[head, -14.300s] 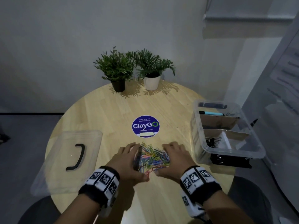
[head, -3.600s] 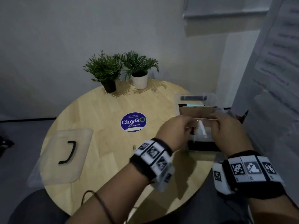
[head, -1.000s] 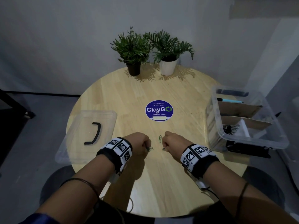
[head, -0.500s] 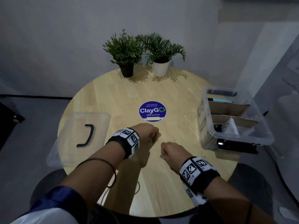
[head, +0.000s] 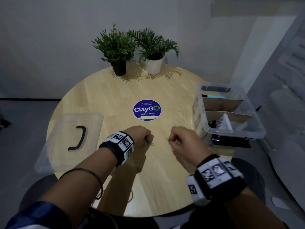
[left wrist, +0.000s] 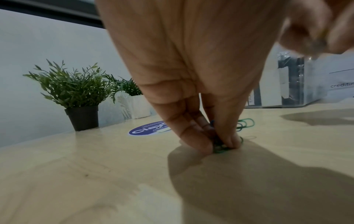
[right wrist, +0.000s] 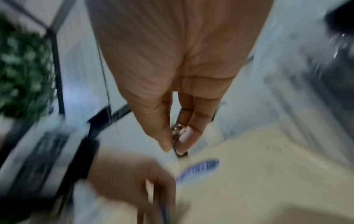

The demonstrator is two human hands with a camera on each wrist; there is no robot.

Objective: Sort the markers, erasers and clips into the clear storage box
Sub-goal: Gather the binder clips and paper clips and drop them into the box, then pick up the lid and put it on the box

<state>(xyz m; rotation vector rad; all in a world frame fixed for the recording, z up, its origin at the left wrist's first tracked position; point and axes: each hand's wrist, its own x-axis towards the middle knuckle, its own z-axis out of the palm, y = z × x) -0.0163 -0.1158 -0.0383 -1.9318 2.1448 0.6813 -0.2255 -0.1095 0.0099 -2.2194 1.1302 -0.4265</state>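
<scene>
My left hand (head: 140,136) (left wrist: 220,145) is down on the round wooden table (head: 115,96), fingertips pinching a small bunch of green paper clips (left wrist: 220,149) (head: 151,144). Another green clip (left wrist: 246,123) lies just beyond them. My right hand (head: 183,141) (right wrist: 177,144) is lifted above the table and pinches small paper clips (right wrist: 177,131) between thumb and fingers; that view is blurred. The clear storage box (head: 254,129) stands at the table's right edge, split by cardboard dividers, with black binder clips (head: 213,123) in the near compartment and a light-blue marker (head: 214,96) in the far one.
The box's clear lid (head: 66,139) with a black handle lies at the left of the table. Two potted plants (head: 115,52) (head: 154,50) stand at the far edge. A round blue sticker (head: 146,110) marks the table's middle. A black object (head: 231,141) lies under the box's near side.
The big pile of coloured clips is gone from the table. In the last second my right hand has lifted and shifted right with its clips; my left hand stays low, pinching the green ones.
</scene>
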